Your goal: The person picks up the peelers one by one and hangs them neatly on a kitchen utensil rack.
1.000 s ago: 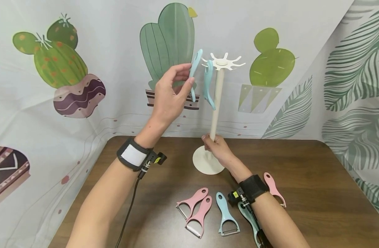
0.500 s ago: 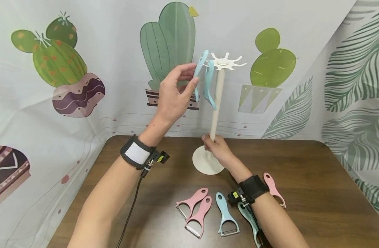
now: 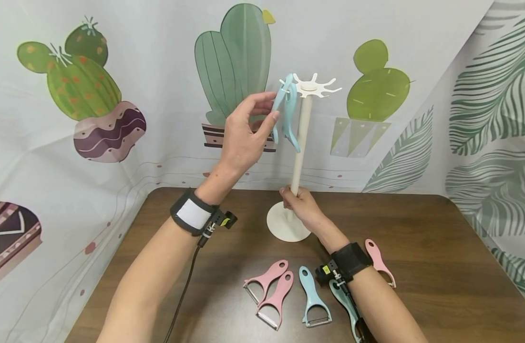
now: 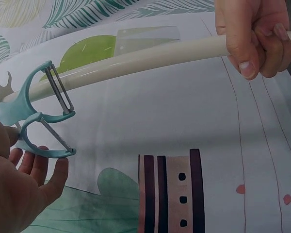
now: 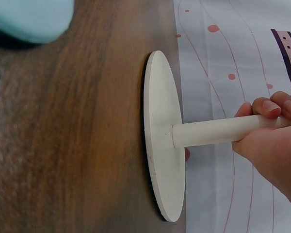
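Note:
My left hand (image 3: 245,131) pinches a light blue peeler (image 3: 279,100) by its handle, upright, its top end overlapping a hook of the white stand (image 3: 302,143). Right beside it, a teal peeler (image 3: 290,116) hangs from the stand's hooked top (image 3: 309,87). In the left wrist view, the metal blades of the held peeler (image 4: 23,133) and the hanging peeler (image 4: 23,103) lie close together. My right hand (image 3: 304,207) grips the stand's pole low down, above the round base (image 5: 165,170), with fingers curled round it in the right wrist view.
On the brown table (image 3: 438,247) lie two overlapping pink peelers (image 3: 272,276) (image 3: 281,293), a blue peeler (image 3: 312,295), and a pink peeler (image 3: 375,255) at the right. A green peeler (image 3: 345,300) is partly under the right forearm. A printed cloth (image 3: 172,95) hangs behind.
My left hand has moved right and slightly down with the light blue peeler, bringing its handle end from beside the stand's top onto a hook. The right hand stays on the pole.

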{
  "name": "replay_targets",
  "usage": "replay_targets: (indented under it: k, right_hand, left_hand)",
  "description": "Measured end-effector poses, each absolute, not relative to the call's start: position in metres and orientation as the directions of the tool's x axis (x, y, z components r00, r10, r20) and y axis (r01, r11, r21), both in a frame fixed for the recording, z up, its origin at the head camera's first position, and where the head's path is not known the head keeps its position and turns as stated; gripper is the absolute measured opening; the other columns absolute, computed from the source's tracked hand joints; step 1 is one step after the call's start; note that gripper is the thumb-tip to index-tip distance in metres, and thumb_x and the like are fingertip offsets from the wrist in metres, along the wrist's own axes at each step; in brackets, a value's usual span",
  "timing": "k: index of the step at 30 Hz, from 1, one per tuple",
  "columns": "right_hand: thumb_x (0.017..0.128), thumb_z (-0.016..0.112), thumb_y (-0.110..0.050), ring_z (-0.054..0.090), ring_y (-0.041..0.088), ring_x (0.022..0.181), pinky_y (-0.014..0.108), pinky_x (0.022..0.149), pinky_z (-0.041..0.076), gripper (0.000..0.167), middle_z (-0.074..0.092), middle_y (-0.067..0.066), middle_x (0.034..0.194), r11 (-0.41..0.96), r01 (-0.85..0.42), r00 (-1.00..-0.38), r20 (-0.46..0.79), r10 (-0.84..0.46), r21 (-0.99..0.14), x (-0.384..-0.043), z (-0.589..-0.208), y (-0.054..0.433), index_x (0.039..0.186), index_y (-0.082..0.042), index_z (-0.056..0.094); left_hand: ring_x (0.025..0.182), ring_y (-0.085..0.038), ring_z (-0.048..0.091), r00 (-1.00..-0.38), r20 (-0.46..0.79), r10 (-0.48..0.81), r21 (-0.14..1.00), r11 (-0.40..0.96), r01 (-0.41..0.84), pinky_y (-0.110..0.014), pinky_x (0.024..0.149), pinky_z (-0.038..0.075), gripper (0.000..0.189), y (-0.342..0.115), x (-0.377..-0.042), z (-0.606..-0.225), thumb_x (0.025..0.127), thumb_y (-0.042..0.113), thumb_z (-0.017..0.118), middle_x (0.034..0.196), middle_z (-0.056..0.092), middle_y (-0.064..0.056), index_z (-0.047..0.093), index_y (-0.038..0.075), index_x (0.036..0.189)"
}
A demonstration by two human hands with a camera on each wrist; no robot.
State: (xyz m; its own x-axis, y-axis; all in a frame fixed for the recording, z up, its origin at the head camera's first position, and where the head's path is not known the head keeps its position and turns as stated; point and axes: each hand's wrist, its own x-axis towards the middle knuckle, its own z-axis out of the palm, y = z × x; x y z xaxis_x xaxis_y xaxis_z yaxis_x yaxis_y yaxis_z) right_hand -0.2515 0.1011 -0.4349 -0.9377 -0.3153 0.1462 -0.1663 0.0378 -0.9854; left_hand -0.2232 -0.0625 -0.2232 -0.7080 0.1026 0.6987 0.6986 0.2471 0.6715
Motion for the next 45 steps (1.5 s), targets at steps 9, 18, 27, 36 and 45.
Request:
replay_targets:
  k: [9,18,27,36,45]
  right_hand:
    - [0.102,0.046,-0.014,0.04,0.014,0.062,0.029,0.068,0.041,0.038,0.042,0.003,0.063,0.069,-0.169,-0.937,0.139,-0.319,-0.983,-0.235,-0.412,0.099,0.077,0.014,0.044]
    - [0.102,0.046,-0.014,0.039,0.014,0.062,0.03,0.07,0.041,0.04,0.041,0.003,0.062,0.049,-0.177,-0.933,0.151,-0.326,-0.983,-0.236,-0.41,0.099,0.076,0.017,0.043]
    - [0.101,0.046,-0.014,0.04,0.014,0.062,0.029,0.07,0.041,0.036,0.042,0.001,0.062,0.043,-0.169,-0.936,0.146,-0.32,-0.985,-0.236,-0.412,0.099,0.075,0.012,0.045]
    - [0.101,0.046,-0.012,0.039,0.012,0.062,0.026,0.067,0.04,0.037,0.041,0.001,0.062,0.015,-0.172,-0.933,0.158,-0.324,-0.985,-0.237,-0.414,0.099,0.074,0.012,0.043]
    - [0.101,0.045,-0.013,0.04,0.012,0.062,0.028,0.065,0.04,0.034,0.041,0.0,0.062,0.026,-0.179,-0.931,0.161,-0.328,-0.984,-0.24,-0.418,0.099,0.074,0.007,0.045]
  left_hand:
    - [0.11,-0.023,0.064,-0.704,0.702,0.109,0.672,0.227,0.705,-0.035,0.093,0.053,0.033,-0.062,-0.225,-0.228,0.094,0.008,0.061,0.118,0.063,-0.014,0.058,0.004,0.126]
    - [0.111,-0.022,0.064,-0.696,0.71,0.111,0.668,0.208,0.715,-0.034,0.095,0.052,0.032,-0.061,-0.225,-0.228,0.094,0.007,0.061,0.118,0.064,-0.015,0.058,0.002,0.125]
    - [0.112,-0.023,0.064,-0.697,0.71,0.102,0.671,0.203,0.714,-0.034,0.096,0.051,0.03,-0.063,-0.225,-0.231,0.093,0.007,0.061,0.12,0.063,-0.017,0.058,0.0,0.122]
    - [0.11,-0.024,0.064,-0.688,0.722,0.07,0.643,0.301,0.705,-0.045,0.096,0.05,0.029,-0.071,-0.215,-0.242,0.091,0.01,0.063,0.117,0.066,-0.015,0.06,0.001,0.119]
    - [0.106,-0.011,0.063,-0.697,0.709,0.103,0.623,0.37,0.689,-0.04,0.09,0.053,0.026,-0.082,-0.217,-0.283,0.092,0.022,0.064,0.114,0.065,-0.001,0.063,0.012,0.116]
